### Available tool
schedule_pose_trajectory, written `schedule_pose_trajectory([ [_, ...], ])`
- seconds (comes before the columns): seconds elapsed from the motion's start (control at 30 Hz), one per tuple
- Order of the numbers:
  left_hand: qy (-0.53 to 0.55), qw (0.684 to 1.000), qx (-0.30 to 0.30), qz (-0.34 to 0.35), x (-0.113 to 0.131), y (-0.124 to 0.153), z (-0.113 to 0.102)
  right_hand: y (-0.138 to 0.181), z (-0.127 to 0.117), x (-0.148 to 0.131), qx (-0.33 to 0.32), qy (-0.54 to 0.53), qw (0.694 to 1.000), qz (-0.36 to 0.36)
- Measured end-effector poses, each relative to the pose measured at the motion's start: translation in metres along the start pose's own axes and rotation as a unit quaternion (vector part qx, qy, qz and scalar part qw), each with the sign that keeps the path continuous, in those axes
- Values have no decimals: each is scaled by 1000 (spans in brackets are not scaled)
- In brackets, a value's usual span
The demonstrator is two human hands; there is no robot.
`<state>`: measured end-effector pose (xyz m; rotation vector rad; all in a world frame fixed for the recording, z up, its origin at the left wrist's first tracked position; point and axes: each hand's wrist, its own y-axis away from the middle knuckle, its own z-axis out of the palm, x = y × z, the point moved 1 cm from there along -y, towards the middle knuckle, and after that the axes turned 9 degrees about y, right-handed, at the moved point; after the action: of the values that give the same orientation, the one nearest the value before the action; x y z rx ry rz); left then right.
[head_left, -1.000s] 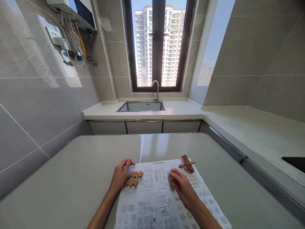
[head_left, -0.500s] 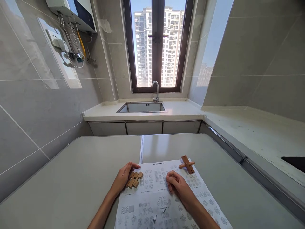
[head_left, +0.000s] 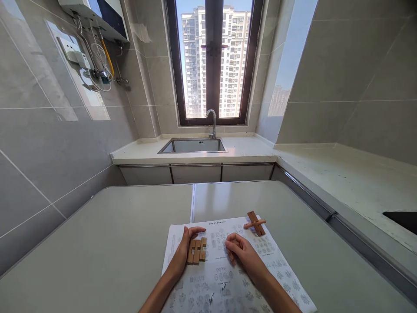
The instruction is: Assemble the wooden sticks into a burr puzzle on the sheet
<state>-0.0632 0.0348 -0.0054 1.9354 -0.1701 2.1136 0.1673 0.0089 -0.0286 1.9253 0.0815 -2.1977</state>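
A cluster of small wooden blocks (head_left: 196, 252) lies on a printed sheet of paper (head_left: 224, 271) with rows of small diagrams. My left hand (head_left: 185, 248) rests against the left side of these blocks, its fingers stretched out past their far edge. Over the middle of the sheet is my right hand (head_left: 243, 252), its fingers curled in and nothing seen in them. Two more wooden pieces (head_left: 256, 224), a flat strip and a thin stick, lie crossed at the sheet's far right corner, beyond my right hand.
The sheet lies on a pale table (head_left: 107, 243) with a seam down its middle. Behind it stands a white counter (head_left: 247, 148) with a sink (head_left: 192, 146) and a faucet (head_left: 213, 121) under a window. Another counter (head_left: 352, 174) runs along the right.
My left hand and the wooden blocks beside it have moved right across the sheet, and the blocks have turned to stand straighter. My right hand has hardly moved.
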Motion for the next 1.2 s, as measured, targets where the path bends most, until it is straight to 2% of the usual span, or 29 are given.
schedule_pose_trajectory([
  [0.07,22,999,-48,12,-4,3,9,0,1,-1,2,33,999,-14],
  [0.17,-57,993,-96,39,1,8,13,3,5,-5,24,137,988,-71],
  [0.23,-148,981,-104,77,10,10,8,6,9,-8,36,225,966,-123],
  [0.37,-272,945,-143,113,24,14,-8,14,17,-6,12,348,918,-191],
  [0.53,-363,918,-126,101,16,15,-17,14,17,7,19,415,890,-190],
  [0.67,-402,901,-125,99,17,15,-13,11,15,9,12,419,886,-199],
  [0.8,-357,925,-117,56,30,15,-11,12,15,5,57,372,907,-189],
  [0.9,-284,952,-103,46,36,13,-10,11,14,3,83,302,938,-145],
  [1.03,-207,969,-119,64,35,12,-5,7,13,2,43,79,994,-60],
  [1.1,-189,973,-119,64,32,13,-2,5,10,1,23,-44,998,-27],
  [1.2,-180,975,-115,62,28,13,3,3,3,0,5,-208,978,15],
])
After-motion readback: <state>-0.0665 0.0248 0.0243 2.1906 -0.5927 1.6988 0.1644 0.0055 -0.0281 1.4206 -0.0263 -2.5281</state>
